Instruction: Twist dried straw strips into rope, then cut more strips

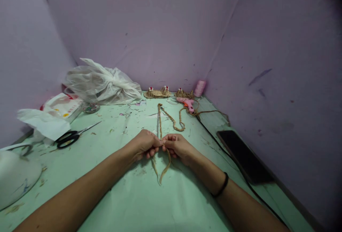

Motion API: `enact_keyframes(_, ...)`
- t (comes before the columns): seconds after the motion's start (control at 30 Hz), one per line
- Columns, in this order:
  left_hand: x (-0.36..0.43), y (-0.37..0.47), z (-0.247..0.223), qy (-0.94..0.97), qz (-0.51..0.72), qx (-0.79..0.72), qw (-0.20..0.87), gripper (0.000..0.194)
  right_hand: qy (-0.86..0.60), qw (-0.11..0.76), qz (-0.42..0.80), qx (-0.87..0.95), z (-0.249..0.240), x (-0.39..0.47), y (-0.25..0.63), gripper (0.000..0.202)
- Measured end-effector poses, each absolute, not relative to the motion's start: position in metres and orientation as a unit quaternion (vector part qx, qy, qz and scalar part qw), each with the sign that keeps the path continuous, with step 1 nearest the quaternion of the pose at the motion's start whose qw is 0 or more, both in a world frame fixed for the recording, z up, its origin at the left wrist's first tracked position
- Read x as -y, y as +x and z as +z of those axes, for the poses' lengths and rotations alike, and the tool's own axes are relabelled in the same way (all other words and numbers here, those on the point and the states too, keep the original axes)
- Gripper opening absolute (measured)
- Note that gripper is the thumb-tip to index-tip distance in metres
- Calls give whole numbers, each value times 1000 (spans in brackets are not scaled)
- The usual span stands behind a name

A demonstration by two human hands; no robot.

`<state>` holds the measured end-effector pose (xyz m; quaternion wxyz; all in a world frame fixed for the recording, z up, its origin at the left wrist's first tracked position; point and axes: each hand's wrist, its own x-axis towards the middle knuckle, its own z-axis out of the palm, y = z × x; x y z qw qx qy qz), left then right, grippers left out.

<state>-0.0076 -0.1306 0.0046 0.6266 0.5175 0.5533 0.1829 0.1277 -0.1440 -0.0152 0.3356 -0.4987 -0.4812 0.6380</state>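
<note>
A brown jute braid [160, 123] runs from the table's middle down to my two hands, and its loose strand ends hang below them. My left hand [146, 143] pinches the braid's lower end from the left. Against it, fingertips nearly touching, my right hand [176, 147] pinches strands of the same braid from the right. From the braid's far end a longer stretch of jute [176, 127] loops to the right. The exact crossing of strands between my fingers is too small to make out.
Black-handled scissors [72, 137] lie at left, near a tissue box [64, 107] and a white plastic bag [107, 84]. Woven jute pieces [157, 93], a pink glue gun [187, 103] and pink thread spool [200, 88] are at the back. A black phone [244, 157] lies right, beside a cable [221, 143].
</note>
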Motion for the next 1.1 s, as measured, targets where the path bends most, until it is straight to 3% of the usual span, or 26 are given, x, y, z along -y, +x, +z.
enact_keyframes(0.13,129,-8,5,539,175,-595,570,15,-530,324,561,547,-22,142,127,4)
enact_keyframes(0.33,131,-3,8,525,211,-602,564,19,-594,271,318,687,-11,148,134,14)
enact_keyframes(0.47,134,-2,7,482,216,-604,597,19,-623,215,262,705,3,162,131,15)
enact_keyframes(0.6,136,-4,3,485,243,-560,627,13,-597,221,212,741,1,176,119,15)
enact_keyframes(0.73,132,-9,-1,496,266,-535,630,2,-563,246,300,730,6,169,126,15)
enact_keyframes(0.83,127,-14,-2,492,242,-509,664,8,-591,359,391,608,16,153,146,24)
enact_keyframes(0.9,124,-16,-3,492,229,-499,675,10,-611,395,428,537,20,145,159,19)
enact_keyframes(1.1,126,-13,-2,485,231,-525,661,9,-587,305,530,531,10,155,164,11)
